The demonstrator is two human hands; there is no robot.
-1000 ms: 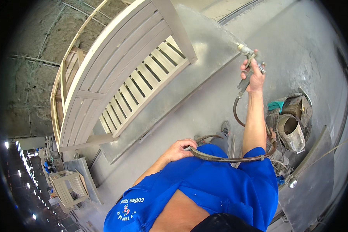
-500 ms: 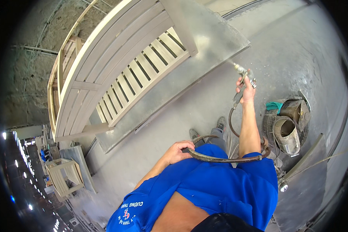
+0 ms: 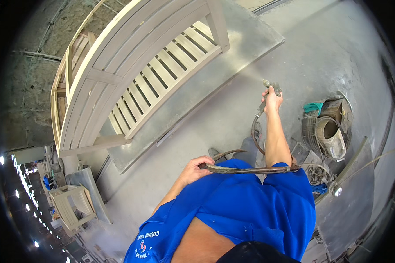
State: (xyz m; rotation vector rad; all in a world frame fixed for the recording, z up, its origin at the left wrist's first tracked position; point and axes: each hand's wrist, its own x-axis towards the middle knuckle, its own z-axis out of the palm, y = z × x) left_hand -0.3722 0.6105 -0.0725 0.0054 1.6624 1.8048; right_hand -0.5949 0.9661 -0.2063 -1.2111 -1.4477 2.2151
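Observation:
My right hand [image 3: 273,101] is wrapped round a spray gun [image 3: 271,86] and holds it out in front of me. A pale mist leaves its nozzle toward a wooden bench [image 3: 105,74] with slatted seat and curved back, coated greyish brown. The bench rests on a flat grey board [image 3: 180,115]. In my left hand [image 3: 195,169], held at my waist, is a dark hose [image 3: 245,170], which loops across my front. A thinner stretch of hose runs up to the gun's handle.
To the right stands a grimy round drum [image 3: 314,127] with a worn container [image 3: 331,131] and a green cloth [image 3: 312,107] on it. A metal sheet [image 3: 355,188] lies at lower right. Another wooden frame piece [image 3: 73,206] stands at far left, and bare wood frames sit behind the bench.
My right hand has shifted slightly left with the spray gun, which is now turned more toward the bench. The mist is wider. My left hand has moved a little left with the hose.

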